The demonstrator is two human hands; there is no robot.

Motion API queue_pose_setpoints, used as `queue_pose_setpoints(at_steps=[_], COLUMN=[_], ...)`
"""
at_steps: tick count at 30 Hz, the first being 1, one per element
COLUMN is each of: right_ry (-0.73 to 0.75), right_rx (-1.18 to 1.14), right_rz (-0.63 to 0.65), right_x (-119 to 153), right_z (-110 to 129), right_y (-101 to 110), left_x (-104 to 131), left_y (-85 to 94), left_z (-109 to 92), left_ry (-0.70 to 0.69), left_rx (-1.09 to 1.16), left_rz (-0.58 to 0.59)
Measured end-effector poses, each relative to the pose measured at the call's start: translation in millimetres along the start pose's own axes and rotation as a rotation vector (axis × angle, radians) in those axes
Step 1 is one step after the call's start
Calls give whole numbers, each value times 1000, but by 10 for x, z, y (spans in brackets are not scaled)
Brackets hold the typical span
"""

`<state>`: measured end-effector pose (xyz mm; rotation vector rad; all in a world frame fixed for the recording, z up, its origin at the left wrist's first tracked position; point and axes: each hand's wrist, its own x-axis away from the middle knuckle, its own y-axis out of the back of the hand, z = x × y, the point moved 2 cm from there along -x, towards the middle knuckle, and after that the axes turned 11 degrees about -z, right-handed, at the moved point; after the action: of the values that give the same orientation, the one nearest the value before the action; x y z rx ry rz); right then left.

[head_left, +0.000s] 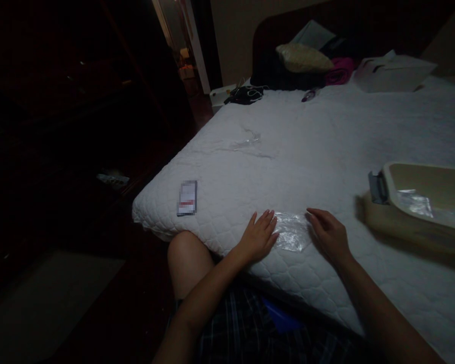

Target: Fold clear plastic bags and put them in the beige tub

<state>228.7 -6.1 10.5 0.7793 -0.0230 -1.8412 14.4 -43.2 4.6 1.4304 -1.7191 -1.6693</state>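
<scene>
While clear plastic (291,232) is spread on a quilted bed (235,184), its left edge is met by the outspread left hand (260,235); whether its right edge is pinched by the curled right hand (330,236) cannot be told.

Premises observed to be a bedroom, consistent with a home. Evidence: a broad bed (307,121), white and quilted; a dark, curved headboard (267,33) at its far end; a pale pillow (305,57) lying near the headboard; dim domestic lighting.
</scene>
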Motion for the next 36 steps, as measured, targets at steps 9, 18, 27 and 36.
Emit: queue_pose_setpoints(at_steps=[9, 18, 27, 36], right_ry=[220, 125, -742, -924], right_rx=[90, 107, -233, -288], right_rz=[119, -33, 64, 448], right_x=[32, -16, -33, -43], right_z=[-94, 58, -171, -190], right_y=[-60, 55, 363, 332], left_x=[-14, -16, -40, -90], left_y=[58, 108, 201, 43], left_z=[30, 125, 334, 437], left_ry=[17, 299, 800, 1007], left_rx=[118, 397, 567, 1070], left_rz=[29, -357, -354, 55])
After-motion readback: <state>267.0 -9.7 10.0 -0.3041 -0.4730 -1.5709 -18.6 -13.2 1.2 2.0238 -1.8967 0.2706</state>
